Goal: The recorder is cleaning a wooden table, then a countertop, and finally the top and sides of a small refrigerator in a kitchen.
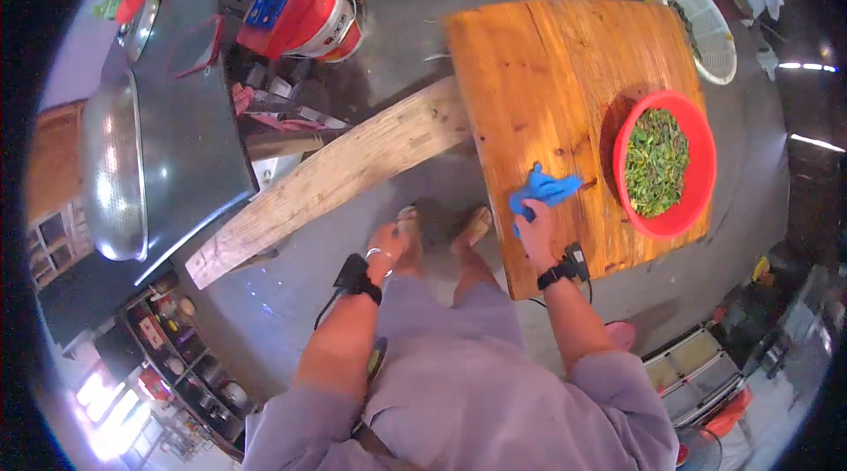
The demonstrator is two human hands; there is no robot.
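My right hand [536, 230] grips one end of a blue cloth [546, 188] on the wooden table [542, 81]. The rest of the cloth lies bunched on the tabletop, and a small dark wet mark shows beside its right tip. My left hand [389, 244] hangs over the floor, away from the table, with a bracelet at the wrist. Its fingers are too blurred to judge, and I see nothing in it. To the right of the cloth, a red plastic basin [703, 170] holds chopped green leaves [656, 163].
A long wooden bench [344, 173] runs between the table and a dark counter [192, 133] bearing a metal colander [112, 167]. Beyond the table's far right corner is a white plastic basket [718, 28]. A red and white bucket [331, 18] sits on the floor at the back.
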